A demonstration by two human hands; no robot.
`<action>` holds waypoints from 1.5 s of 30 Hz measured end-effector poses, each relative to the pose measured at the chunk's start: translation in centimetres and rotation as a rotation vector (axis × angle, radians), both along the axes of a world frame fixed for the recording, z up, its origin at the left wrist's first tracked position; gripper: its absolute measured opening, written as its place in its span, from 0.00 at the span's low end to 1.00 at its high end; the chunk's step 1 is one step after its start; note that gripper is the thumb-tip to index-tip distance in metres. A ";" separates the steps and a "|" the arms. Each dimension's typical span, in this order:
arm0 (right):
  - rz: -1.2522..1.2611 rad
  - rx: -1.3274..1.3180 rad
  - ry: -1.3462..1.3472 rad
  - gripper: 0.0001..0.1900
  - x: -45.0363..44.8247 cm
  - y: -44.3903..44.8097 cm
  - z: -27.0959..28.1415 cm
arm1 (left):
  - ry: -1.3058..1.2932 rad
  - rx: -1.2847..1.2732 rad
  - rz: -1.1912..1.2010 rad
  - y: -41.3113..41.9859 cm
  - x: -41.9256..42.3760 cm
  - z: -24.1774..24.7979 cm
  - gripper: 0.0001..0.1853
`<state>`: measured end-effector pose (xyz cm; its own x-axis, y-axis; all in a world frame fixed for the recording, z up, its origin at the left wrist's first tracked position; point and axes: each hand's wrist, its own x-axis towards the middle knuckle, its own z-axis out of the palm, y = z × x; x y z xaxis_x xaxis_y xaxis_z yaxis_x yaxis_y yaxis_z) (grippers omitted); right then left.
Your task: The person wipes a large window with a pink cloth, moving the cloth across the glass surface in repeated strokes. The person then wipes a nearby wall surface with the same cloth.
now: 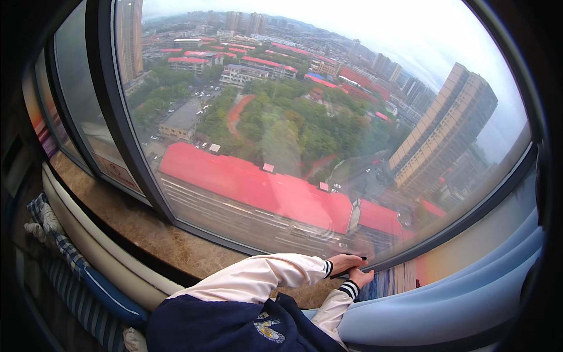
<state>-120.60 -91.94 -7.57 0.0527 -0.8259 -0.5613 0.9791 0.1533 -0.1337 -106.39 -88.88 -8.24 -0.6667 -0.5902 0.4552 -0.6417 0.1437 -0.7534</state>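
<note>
My left hand [345,264] reaches across from the left, its fingers beside a small black piece [363,258] at the lower rim of the window. Just below it, my right hand [361,278] is close to or touching the left. Both are at the dark window frame [398,256], near the bottom right of the large window pane [281,145]. Whether the black piece is part of the window or a loose thing, I cannot tell. The fingers partly cover one another, so what they grip is hidden. A faint reflection of the hands shows in the glass.
A brown marbled sill [189,246] runs below the frame. Light blue curtain fabric [431,303] hangs at the right, beside a printed panel [391,281]. To the left stand a cream padded backrest [105,246] and a blue cushion [112,295]. Outside, far below, are red roofs and trees.
</note>
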 end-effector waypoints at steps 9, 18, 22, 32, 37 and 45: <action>-0.025 -0.360 0.296 0.24 4.3 2.0 5.8 | 0.124 -0.091 0.087 2.8 2.3 3.9 0.36; -0.393 -0.480 0.862 0.25 11.5 6.1 12.4 | 0.362 0.154 0.082 8.1 5.9 7.3 0.37; -0.333 -0.608 1.233 0.41 12.8 8.1 13.2 | 0.509 0.183 0.039 9.9 6.8 7.0 0.36; -0.205 -0.961 1.614 0.44 18.1 13.9 14.8 | 0.762 0.123 0.117 14.2 10.1 4.3 0.35; -0.046 -1.141 1.670 0.49 21.0 16.8 13.8 | 0.920 0.102 0.124 16.4 13.0 2.6 0.35; 0.139 -1.400 1.815 0.55 25.3 20.2 11.8 | 0.984 0.021 0.286 19.9 17.5 -0.2 0.37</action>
<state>-95.31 -71.70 4.28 0.3998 -0.6507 0.6456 -0.2453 -0.7546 -0.6086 -88.89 -69.03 -8.47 0.1639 -0.6827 0.7121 -0.9864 -0.1048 0.1265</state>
